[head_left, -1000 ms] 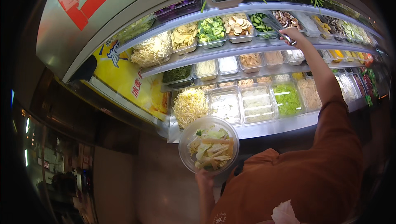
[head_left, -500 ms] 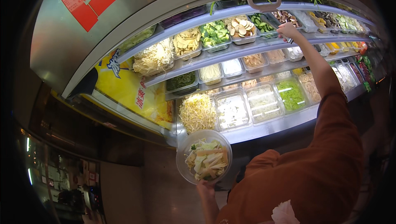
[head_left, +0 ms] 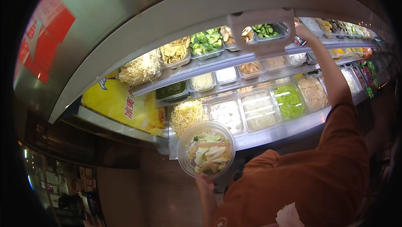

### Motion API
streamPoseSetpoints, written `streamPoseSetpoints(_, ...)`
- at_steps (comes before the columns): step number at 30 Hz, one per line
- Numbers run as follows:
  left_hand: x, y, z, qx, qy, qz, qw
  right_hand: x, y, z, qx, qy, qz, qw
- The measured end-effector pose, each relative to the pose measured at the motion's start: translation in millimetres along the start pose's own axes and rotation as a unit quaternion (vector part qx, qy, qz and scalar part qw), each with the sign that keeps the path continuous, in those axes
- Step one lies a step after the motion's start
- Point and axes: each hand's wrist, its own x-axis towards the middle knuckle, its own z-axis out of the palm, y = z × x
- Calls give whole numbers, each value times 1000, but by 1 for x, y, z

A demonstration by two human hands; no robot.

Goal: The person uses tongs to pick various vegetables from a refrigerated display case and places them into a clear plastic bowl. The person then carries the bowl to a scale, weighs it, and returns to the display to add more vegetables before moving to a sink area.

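From here I see the left hand (head_left: 204, 182) clamped on the near rim of a clear round bowl (head_left: 181, 153) of mixed vegetables, just off the bottom shelf's (head_left: 268, 137) front left corner, beside the bean sprouts (head_left: 188, 115). The right hand (head_left: 302, 31) reaches the upper shelf, right of the cucumber slices (head_left: 264, 30), fingers wrapped round a metal tool (head_left: 300, 40), its far end hidden.

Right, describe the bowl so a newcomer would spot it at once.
Start at the lit display case and find the bean sprouts heaped at the left end of its lowest level. Just in front of them, the person's left hand holds the clear bowl of pale leaves and strips. It is round, while the trays beside the sprouts are rectangular.
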Motion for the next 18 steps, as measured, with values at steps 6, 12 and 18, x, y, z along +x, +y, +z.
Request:
streamPoseSetpoints(6,9,-8,50,1,-27,-4,1000,12,0,-7,-39,-39,-3,998)
streamPoseSetpoints(12,23,-17,75,9,-53,-8,999,1,-11,-9,-45,-13,-64,997)
streamPoseSetpoints(18,25,-20,88,12,-25,14,1000,-23,4,-30,-5,-42,-128,991)
